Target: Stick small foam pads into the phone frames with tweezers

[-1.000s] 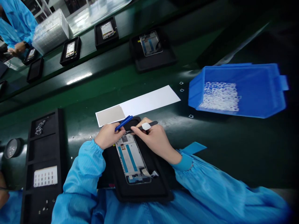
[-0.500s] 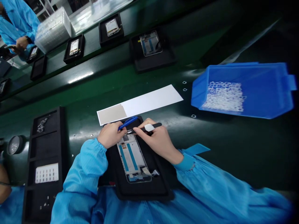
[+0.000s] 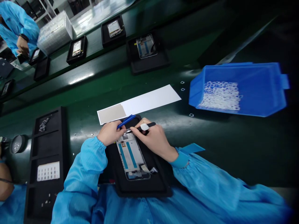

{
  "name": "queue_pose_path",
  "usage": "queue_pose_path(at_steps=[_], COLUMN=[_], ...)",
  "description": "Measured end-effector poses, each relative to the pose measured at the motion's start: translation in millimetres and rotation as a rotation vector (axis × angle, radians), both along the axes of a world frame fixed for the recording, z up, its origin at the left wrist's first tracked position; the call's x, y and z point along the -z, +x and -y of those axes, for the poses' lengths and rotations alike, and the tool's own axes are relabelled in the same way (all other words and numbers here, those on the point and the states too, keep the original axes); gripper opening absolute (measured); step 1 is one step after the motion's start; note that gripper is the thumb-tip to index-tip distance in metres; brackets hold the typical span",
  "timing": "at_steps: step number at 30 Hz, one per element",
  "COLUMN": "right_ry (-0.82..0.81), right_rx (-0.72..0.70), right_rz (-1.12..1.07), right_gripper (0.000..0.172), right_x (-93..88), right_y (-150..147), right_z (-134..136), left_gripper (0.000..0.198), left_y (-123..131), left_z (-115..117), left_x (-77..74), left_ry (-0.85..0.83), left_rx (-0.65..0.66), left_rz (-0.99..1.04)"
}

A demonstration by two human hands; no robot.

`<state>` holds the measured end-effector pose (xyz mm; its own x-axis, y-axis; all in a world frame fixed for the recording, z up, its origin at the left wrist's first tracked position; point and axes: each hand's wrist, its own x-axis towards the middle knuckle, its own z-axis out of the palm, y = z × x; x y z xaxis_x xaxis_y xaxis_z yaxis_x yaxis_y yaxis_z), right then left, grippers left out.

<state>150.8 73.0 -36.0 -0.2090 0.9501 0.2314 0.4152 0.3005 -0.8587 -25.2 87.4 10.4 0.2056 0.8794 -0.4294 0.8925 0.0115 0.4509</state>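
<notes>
A phone frame with two blue strips and a loose flex cable near its lower end lies in a black foam tray. At its top end, my left hand is closed around a blue pen-shaped tool, thumb and fingertips close to the frame's edge. From the right, my right hand grips black tweezers wrapped with a white piece, their tips pointing at the frame's top edge. The fingers of both hands nearly meet there and partly hide the spot.
Beyond the tray lies a white sheet with a grey patch. A blue bin of small white rings stands right. Left are a compartmented black tray and a round dish. Trays with phones line the back; a co-worker's hand shows far left.
Both hands stay at the frame's top end, my right hand shifted slightly left with the tweezers. The view has moved a little. The co-worker's hands have moved beside a tray.
</notes>
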Motion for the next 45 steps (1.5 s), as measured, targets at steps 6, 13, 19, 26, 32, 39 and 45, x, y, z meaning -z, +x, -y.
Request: queue_pose_path(at_steps=[6,13,19,26,32,39,45], right_ry=[-0.048,-0.076,-0.159,-0.087,-0.127,-0.043,-0.033], right_rx=[0.150,0.177,0.261,0.349,0.127,-0.123,-0.148], right_rz=[-0.259,-0.427,-0.523,-0.706,-0.631,-0.317,-0.217], right_gripper=[0.019,0.014,0.025,0.040,0.036,0.056,0.056], right_x=[6.0,14.3,16.4,2.4,0.6,26.9,26.9], right_y=[6.9,-3.6,-5.8,13.5,13.3,-3.1,-11.2], right_z=[-1.4,4.9,9.3,-18.9,-14.4,-18.8,-27.2], left_gripper=[0.024,0.045,0.073,0.067,0.060,0.044,0.038], left_y=[-21.0,-30.5,-9.7,-45.6,-107.9,-151.5,-52.2], left_z=[54.6,183.7,225.9,140.0,-15.5,-118.0,-164.6], left_x=[-8.9,24.6,70.7,16.9,-25.5,-38.6,-11.8], left_ry=[0.250,0.276,0.130,0.220,0.403,0.560,0.581], left_rx=[-0.335,-0.448,-0.589,-0.899,-0.964,-0.914,-0.339], left_rz=[0.150,0.046,0.476,0.742,0.424,-0.020,-0.195])
